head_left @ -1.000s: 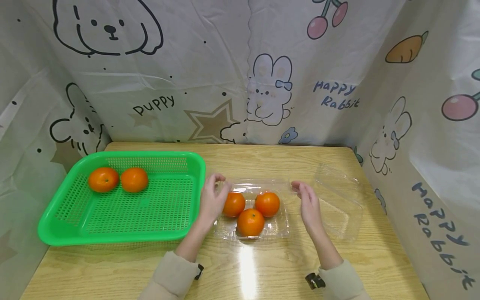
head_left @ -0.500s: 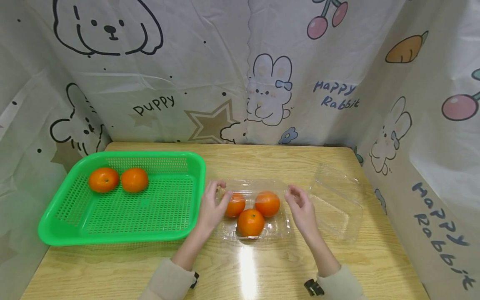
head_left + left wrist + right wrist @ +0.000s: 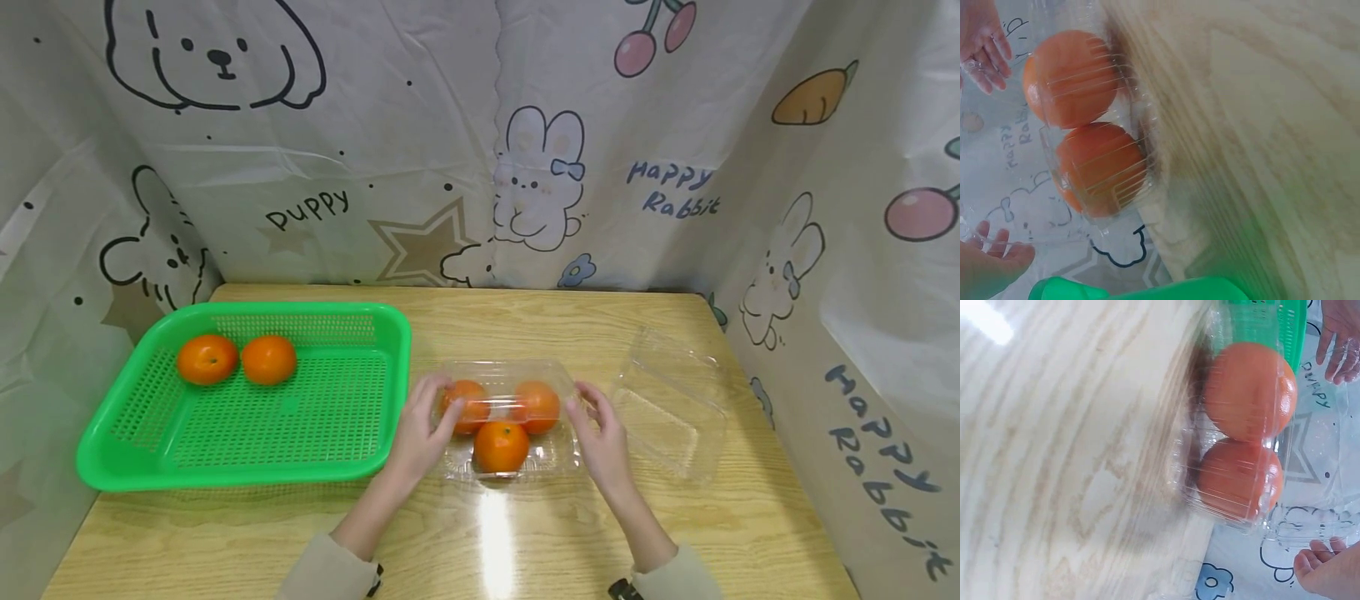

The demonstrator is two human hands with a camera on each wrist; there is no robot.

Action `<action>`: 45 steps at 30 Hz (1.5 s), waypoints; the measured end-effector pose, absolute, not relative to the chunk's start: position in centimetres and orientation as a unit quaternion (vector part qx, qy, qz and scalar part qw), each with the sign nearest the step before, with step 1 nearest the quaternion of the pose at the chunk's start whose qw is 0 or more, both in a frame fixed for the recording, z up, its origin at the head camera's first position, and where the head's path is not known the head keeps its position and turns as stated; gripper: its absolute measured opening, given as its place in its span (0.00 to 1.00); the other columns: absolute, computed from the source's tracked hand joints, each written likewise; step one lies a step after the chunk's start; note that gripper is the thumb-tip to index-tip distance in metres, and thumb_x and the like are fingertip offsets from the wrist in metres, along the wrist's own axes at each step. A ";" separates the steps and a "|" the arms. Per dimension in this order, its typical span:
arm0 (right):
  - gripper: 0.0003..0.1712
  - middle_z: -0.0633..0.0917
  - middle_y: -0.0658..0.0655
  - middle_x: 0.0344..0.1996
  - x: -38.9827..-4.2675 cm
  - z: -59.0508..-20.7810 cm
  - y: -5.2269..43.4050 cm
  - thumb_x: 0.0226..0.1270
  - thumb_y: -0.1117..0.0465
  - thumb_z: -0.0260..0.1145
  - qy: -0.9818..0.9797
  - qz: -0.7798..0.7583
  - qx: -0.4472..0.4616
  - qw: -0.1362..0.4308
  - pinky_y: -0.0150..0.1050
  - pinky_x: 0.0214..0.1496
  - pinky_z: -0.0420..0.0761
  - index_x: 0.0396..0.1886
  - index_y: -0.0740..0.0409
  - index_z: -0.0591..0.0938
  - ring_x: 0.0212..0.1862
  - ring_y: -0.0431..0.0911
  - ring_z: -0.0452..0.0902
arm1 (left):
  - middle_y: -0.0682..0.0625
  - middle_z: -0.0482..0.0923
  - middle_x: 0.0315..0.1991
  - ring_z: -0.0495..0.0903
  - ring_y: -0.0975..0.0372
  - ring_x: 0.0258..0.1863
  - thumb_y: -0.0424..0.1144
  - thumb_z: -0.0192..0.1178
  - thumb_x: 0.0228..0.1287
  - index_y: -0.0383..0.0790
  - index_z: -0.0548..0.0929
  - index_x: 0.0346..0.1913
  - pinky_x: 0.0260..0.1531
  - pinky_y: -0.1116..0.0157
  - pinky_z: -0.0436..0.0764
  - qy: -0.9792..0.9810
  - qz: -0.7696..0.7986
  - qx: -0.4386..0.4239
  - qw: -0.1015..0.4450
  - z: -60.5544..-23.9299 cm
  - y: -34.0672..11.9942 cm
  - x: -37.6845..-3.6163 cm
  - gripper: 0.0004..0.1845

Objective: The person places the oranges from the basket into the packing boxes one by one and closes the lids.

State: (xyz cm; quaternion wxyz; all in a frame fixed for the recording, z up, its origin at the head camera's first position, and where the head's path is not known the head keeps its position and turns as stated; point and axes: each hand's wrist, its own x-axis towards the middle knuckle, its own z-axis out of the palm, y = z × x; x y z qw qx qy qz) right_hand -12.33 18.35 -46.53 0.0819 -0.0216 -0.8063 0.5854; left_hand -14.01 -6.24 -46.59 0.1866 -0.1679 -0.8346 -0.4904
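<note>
A clear plastic clamshell container (image 3: 551,463) holds three oranges (image 3: 501,447) on the table before me. Its hinged lid (image 3: 502,369) leans forward over the two rear oranges, while the front orange lies outside its edge. My left hand (image 3: 415,429) holds the lid's left corner, thumb toward the middle. On the opposite side my right hand (image 3: 606,437) holds the right corner between thumb and fingers. Through the clear plastic in the left wrist view, two oranges (image 3: 1072,78) show side by side.
A green mesh basket (image 3: 322,417) with two oranges (image 3: 268,360) stands just left of the container. Another clear plastic container (image 3: 667,421) lies open at the right. Printed curtains (image 3: 420,125) enclose the wooden table (image 3: 420,550) at the back and sides.
Both hands have come down and toward me, the right one also moving inward to the lid's corner. The lid has tilted forward over the rear oranges.
</note>
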 end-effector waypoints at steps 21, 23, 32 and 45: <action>0.23 0.73 0.68 0.57 -9.6 -46.3 17.1 0.62 0.70 0.58 -0.827 0.537 0.034 0.160 0.20 0.57 0.61 0.57 0.72 0.69 0.59 0.57 0.66 | 0.37 0.69 0.56 0.62 0.46 0.62 0.38 0.52 0.64 0.27 0.74 0.49 0.60 0.50 0.62 -0.876 -0.404 -0.209 0.161 -48.8 -7.0 -11.7 0.17; 0.24 0.73 0.68 0.57 -9.6 -46.6 17.2 0.61 0.71 0.58 -0.828 0.534 0.039 0.163 0.20 0.57 0.61 0.57 0.73 0.69 0.59 0.58 0.66 | 0.37 0.69 0.55 0.63 0.45 0.61 0.37 0.53 0.63 0.27 0.74 0.48 0.60 0.49 0.62 -0.874 -0.401 -0.216 0.169 -49.0 -7.0 -11.6 0.16; 0.26 0.73 0.59 0.59 -10.1 -51.0 18.5 0.62 0.67 0.60 -0.832 0.529 0.040 0.163 0.40 0.59 0.66 0.61 0.62 0.70 0.60 0.52 0.66 | 0.36 0.69 0.56 0.63 0.44 0.61 0.37 0.55 0.61 0.27 0.75 0.48 0.58 0.46 0.63 -0.872 -0.389 -0.233 0.184 -49.8 -7.2 -11.0 0.17; 0.27 0.73 0.61 0.59 -9.6 -52.1 18.5 0.59 0.69 0.61 -0.826 0.527 0.065 0.188 0.38 0.59 0.66 0.61 0.63 0.69 0.60 0.53 0.66 | 0.37 0.70 0.54 0.64 0.45 0.60 0.36 0.57 0.58 0.30 0.76 0.47 0.57 0.48 0.65 -0.873 -0.378 -0.244 0.189 -50.5 -7.4 -10.6 0.16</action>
